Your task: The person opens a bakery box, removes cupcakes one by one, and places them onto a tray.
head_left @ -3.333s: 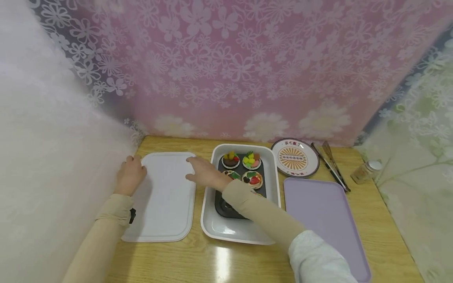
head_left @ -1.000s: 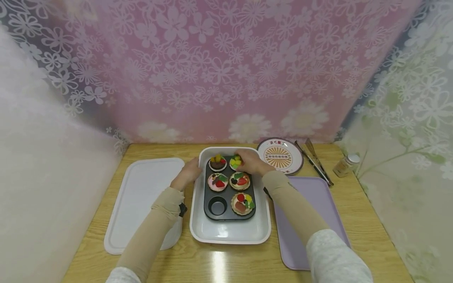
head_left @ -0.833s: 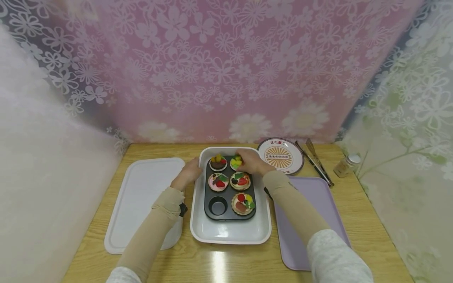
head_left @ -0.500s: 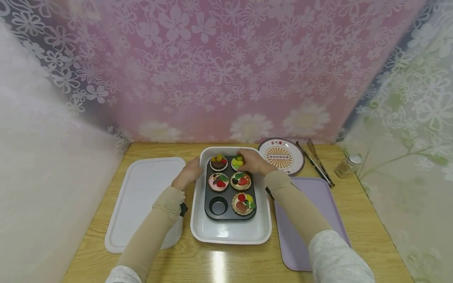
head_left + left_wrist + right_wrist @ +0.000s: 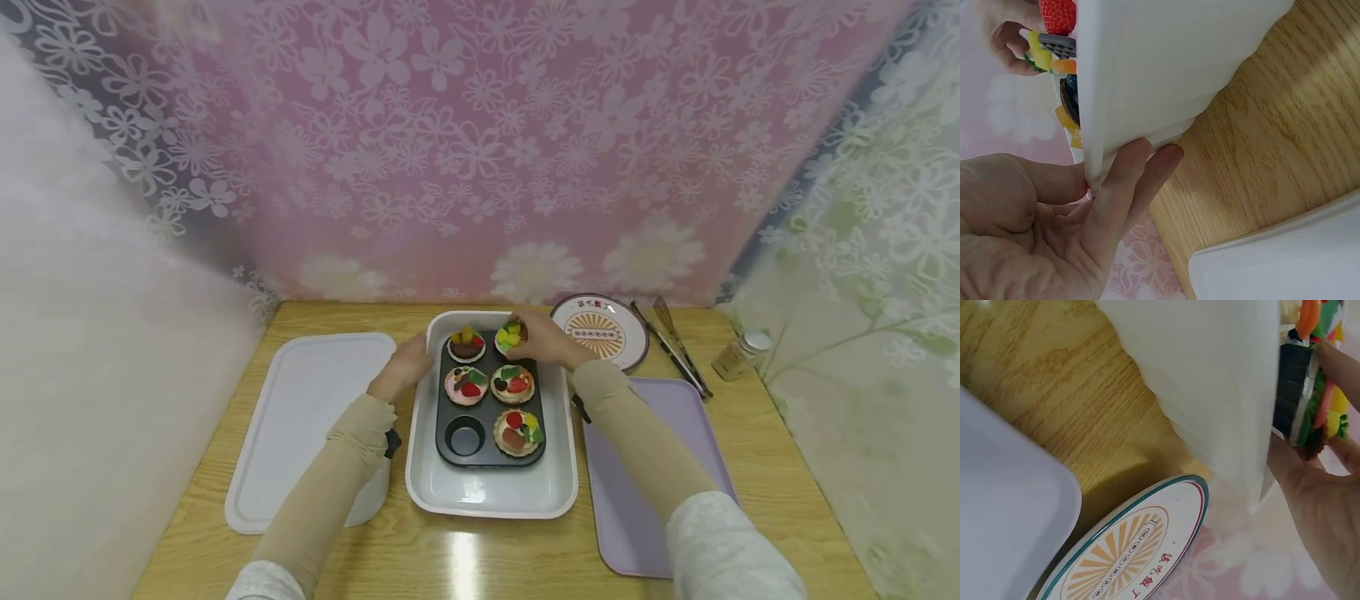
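While the white panel (image 5: 307, 429) lies flat at the left, the left hand (image 5: 403, 368) pinches the far left rim of the white tub (image 5: 491, 503), thumb inside, fingers outside. The dark muffin tin (image 5: 491, 457) sits within. At its far right, the right hand (image 5: 546, 337) holds the yellow-topped cake (image 5: 510, 335), thumb and fingers parted by its width. That cake now appears slightly higher than half a second ago, so it seems to be coming loose from its well, the left hand probably steadying. Rightward lie the plate (image 5: 597, 332) and lilac tray (image 5: 628, 500).
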Available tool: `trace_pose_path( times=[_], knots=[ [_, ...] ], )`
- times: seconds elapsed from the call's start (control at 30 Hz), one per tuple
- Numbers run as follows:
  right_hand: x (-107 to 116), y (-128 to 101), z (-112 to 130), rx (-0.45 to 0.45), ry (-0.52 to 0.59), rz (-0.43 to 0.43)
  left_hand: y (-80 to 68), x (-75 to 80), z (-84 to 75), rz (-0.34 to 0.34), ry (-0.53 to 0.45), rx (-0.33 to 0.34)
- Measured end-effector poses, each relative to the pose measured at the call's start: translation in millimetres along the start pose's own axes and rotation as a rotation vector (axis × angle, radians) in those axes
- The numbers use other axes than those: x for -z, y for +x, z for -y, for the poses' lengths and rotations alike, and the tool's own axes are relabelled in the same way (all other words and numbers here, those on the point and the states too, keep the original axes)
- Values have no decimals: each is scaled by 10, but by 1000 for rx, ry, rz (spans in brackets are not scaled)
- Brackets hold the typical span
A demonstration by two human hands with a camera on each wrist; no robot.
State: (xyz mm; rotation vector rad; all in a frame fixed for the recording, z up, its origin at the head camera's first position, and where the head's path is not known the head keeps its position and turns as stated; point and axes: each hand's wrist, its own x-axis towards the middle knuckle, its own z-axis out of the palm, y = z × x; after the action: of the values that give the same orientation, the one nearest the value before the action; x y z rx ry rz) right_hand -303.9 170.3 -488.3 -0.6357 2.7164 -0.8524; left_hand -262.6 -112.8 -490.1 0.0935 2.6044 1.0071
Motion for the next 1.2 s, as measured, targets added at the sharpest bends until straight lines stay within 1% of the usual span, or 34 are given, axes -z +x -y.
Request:
trace_pose_path(
  times=[0.13, 0.27, 0.37, 0.47, 0.6, 0.73, 0.9, 1.07, 1.2],
  knots=[
    [69, -78, 20, -10, 72, -66, 6, 1, 14, -2, -3, -9],
    [188, -217, 76, -35, 127, -132, -9, 11, 2, -14, -8, -15],
    [269, -337, 90, -47, 118, -158, -18, 17, -3, -18, -4, -17],
    [334, -444, 74, -30, 108, -172, -11, 18, 16, -15, -10, -15],
    [410, -602, 37, 0, 108, -194, 2, 16, 47, -4, -43, -6],
    [469, -777, -10, 4, 118, -228, 0, 18, 56, -5, -58, -15],
    [490, -965, -108, -30, 90, -264, -8, 27, 61, -11, -75, -36],
    [480, -1135, -198, -52, 71, -284, -31, 32, 65, 11, -120, -30],
    [467, -1247, -278, -59, 74, -277, -44, 42, 68, 21, -114, -34]
  ],
)
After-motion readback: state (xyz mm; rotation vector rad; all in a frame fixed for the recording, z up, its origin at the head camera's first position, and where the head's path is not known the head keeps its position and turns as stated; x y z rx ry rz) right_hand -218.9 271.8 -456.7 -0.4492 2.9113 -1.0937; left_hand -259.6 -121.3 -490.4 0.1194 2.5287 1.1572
